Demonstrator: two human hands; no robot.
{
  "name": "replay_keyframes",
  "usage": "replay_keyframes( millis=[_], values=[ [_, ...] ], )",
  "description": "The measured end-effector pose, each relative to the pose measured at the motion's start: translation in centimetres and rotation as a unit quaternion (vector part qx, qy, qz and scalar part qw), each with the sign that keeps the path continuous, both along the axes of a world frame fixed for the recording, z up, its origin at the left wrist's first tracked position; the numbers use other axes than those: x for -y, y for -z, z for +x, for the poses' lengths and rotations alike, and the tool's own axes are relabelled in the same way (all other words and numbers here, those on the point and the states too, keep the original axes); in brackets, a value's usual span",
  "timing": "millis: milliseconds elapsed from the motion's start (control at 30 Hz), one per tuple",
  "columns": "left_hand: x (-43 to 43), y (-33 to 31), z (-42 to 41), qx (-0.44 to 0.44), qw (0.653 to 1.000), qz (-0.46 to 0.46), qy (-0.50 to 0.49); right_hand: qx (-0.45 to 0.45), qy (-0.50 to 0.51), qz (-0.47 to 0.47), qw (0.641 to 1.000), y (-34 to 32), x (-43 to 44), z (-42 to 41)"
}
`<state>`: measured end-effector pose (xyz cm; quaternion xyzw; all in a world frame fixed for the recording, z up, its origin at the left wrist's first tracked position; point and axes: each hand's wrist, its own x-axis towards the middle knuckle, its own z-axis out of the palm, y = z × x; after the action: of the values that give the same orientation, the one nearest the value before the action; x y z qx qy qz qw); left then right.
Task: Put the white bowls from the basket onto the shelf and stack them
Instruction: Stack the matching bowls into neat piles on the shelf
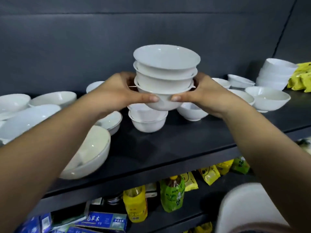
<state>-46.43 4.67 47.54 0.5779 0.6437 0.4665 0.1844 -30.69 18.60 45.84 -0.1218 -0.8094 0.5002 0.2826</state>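
Hands (117,93) (207,95) around glossy round bowls (165,79)

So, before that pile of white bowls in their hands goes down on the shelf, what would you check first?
1. Grip: the left hand and right hand both hold the bottom bowl of the stack of three white bowls: ok.
2. Nesting: the top bowl looks slightly tilted: not ok.
3. Landing spot: a lower stack of two white bowls stands on the dark shelf right beneath: ok.
4. Centred over it: cannot tell.
5. Side room: a small white bowl stands close on the right: cannot tell.
6. Large white bowl lies near the shelf's front edge, by the left forearm: not ok.
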Motion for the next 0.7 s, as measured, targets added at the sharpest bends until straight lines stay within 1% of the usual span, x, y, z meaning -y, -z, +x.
replay_keyframes(
  millis=[133,267,567,700],
  values=[
    [-1.1,-0.3,-3.2,0.003,0.999,-0.023,-0.022,0.052,-0.033,0.000,0.998,-0.9,-1.6,-3.4],
    [-2.2,1.6,-5.4,0.028,0.995,-0.089,-0.044,0.099,-0.040,-0.014,0.994,0.5,-2.9,-5.8],
    [-3.0,4.1,-6.6,0.017,0.987,-0.158,0.001,0.122,-0.080,-0.036,0.989,3.1,-3.1,-6.6],
    [-3.2,4.5,-6.7,0.054,0.985,-0.161,0.036,0.108,-0.061,-0.074,0.990,3.9,-3.0,-6.8]
  ],
)
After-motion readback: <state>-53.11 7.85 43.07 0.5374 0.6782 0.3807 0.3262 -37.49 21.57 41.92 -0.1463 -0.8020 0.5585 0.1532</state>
